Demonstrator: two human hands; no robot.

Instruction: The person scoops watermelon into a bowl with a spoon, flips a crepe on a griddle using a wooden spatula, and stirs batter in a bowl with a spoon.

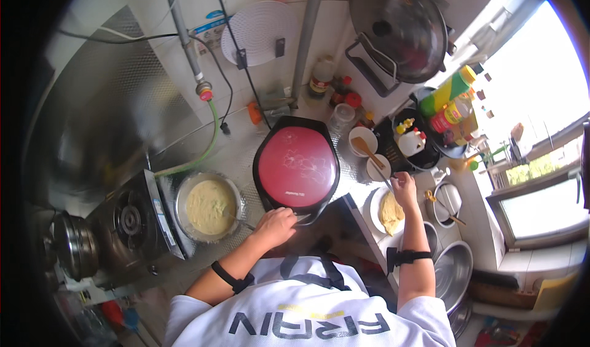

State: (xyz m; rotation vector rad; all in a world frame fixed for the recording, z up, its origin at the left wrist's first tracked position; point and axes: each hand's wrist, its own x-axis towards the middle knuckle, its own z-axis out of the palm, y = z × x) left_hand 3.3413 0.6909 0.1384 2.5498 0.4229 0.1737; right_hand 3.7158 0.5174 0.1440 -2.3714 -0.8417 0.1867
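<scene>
Far left: gas stove (126, 221), burner unlit. Just beside it a metal bowl (209, 207) of pale yellow batter, a utensil handle leaning out at its right rim. Left hand (275, 226) rests at the front edge of the closed electric griddle (297, 167), red lid down; fingers curled over the handle there, though how firm the grip is I cannot tell. Right of the griddle: white plate (378, 194) with a folded pale pancake (391, 213). Right hand (404, 187) above the plate, fingers pinched around a thin utensil (376, 161).
</scene>
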